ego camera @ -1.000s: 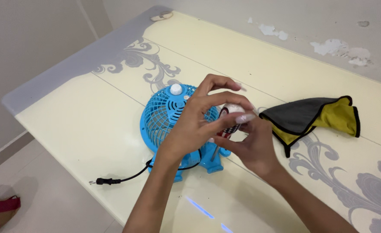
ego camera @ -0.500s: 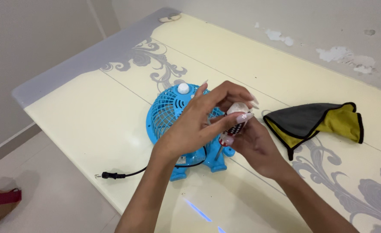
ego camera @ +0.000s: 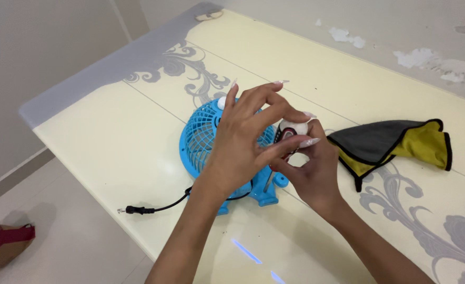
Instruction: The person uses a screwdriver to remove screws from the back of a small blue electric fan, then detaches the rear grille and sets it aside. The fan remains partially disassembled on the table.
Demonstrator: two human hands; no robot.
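Both my left hand (ego camera: 240,152) and right hand (ego camera: 311,171) pinch a small white-tipped tool (ego camera: 290,131) above the blue fan (ego camera: 206,139); a loosened grip could drop it onto the grille.

Both forearms reach in from the lower edge, wrists converging. The left hand (ego camera: 243,147) arches above with fingers splayed, while the right hand (ego camera: 314,173) curls beneath, fingertips meeting.
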